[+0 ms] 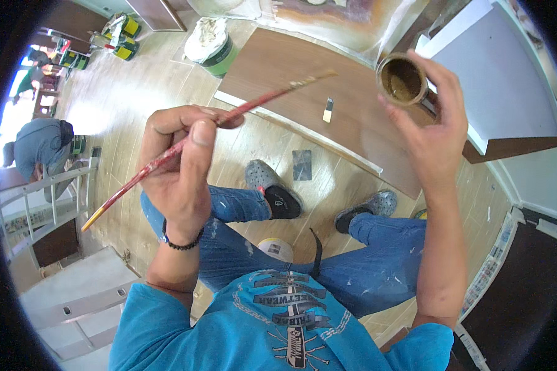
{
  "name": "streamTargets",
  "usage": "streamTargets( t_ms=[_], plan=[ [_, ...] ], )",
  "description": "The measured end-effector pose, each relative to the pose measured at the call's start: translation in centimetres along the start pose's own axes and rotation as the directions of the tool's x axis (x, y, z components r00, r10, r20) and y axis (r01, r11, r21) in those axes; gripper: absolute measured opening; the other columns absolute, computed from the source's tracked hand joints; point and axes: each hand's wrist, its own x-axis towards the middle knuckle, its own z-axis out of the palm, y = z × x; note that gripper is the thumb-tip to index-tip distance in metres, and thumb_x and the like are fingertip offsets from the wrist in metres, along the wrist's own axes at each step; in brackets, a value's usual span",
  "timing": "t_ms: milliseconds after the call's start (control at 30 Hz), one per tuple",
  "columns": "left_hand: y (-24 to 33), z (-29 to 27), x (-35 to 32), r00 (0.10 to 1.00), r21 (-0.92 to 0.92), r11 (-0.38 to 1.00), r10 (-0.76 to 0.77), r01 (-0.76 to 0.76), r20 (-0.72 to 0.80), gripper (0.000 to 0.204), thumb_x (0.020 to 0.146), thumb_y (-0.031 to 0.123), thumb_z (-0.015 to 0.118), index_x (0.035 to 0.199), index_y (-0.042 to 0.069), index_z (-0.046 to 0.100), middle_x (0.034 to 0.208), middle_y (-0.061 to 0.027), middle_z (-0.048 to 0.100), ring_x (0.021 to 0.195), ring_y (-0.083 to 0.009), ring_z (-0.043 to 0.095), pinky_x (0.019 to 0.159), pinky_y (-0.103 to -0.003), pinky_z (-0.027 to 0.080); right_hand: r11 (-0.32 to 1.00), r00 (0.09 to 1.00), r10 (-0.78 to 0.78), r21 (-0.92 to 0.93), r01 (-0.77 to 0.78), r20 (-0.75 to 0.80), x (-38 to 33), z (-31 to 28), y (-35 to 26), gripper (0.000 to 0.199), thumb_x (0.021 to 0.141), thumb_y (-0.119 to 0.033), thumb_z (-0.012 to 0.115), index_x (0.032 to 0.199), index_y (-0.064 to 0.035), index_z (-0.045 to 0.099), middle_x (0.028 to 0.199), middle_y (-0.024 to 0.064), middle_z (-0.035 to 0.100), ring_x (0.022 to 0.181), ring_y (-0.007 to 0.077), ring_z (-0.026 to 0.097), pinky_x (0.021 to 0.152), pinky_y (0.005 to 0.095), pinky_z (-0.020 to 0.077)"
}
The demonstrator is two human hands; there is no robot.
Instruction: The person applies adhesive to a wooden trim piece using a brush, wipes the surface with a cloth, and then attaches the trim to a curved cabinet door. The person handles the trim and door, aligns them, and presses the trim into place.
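Between thumb and fingers, my left hand [182,164] pinches a thin paintbrush [263,99] with a red, paint-flecked handle. Its bristle tip points up and to the right, its yellow end down and to the left. My right hand [436,130] is wrapped round a small cup [384,73], tilted so that its mouth faces me; brown liquid shows inside. Brush and cup are apart. Below them lies a brown wooden panel [278,62] with a pale edge. On the panel rests a small flat scraper [328,110] with a cream end and a dark end.
A dark square sheet [302,165] lies on the wood floor between my shoes. Beyond the panel's left end stands a green bucket [220,59] with a white cover. A white cabinet part [495,74] is at right. At far left, a person [40,145] bends beside a metal ladder [49,207].
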Motion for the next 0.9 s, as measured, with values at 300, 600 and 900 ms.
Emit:
streamTargets(
  t_ms=[300,600,900],
  plan=[
    [1.7,2.9,1.4,0.929,0.357,0.879,0.208,-0.314,0.305,0.009,0.094,0.003,0.076,0.101,0.003,0.07,0.087,-0.0094,0.076,0.079,-0.0209,0.068,0.083,-0.039,0.049,0.982,0.983,-0.11,-0.135,0.131,0.148,-1.2,0.9,-0.5,0.07,0.068,0.004,0.09,0.133,-0.0154,0.074,0.13,0.0078,0.068,0.124,0.0303,0.066,0.103,0.0413,0.0564],
    [1.1,5.6,2.5,0.891,0.477,0.782,0.211,-0.401,0.403,0.011,0.088,0.005,0.082,0.095,0.008,0.075,0.081,-0.0032,0.073,0.07,-0.0191,0.065,0.088,-0.041,0.048,0.976,0.967,-0.153,-0.124,0.181,0.206,-1.3,0.9,-0.8,0.069,0.064,0.004,0.088,0.129,-0.0164,0.076,0.127,0.006,0.069,0.127,0.0314,0.065,0.107,0.0443,0.0542],
    [2.3,5.5,2.9,0.871,0.511,0.746,0.187,-0.427,0.454,0.01,0.086,0.004,0.08,0.092,0.008,0.073,0.082,-0.0035,0.072,0.072,-0.0219,0.066,0.092,-0.047,0.048,0.958,0.953,-0.161,-0.19,0.213,0.257,-1.4,0.9,-0.5,0.069,0.064,0.003,0.088,0.129,-0.0183,0.075,0.126,0.004,0.069,0.128,0.0306,0.065,0.107,0.0451,0.0542]
  ],
)
